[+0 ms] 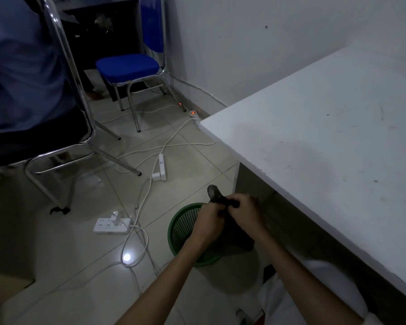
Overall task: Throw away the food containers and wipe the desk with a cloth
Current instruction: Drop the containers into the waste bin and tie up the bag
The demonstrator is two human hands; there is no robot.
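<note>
A green mesh waste basket stands on the tiled floor beside the white desk. Above it hangs a black plastic bag, its twisted top sticking up past my fingers. My left hand and my right hand are both closed on the bag's neck, close together over the basket's right side. The bag's contents are hidden. The desk top shows faint smudges and specks.
White power strips and tangled cables lie on the floor left of the basket. A blue-seated chrome chair stands near the wall. A person in a blue shirt sits on another chrome chair at left.
</note>
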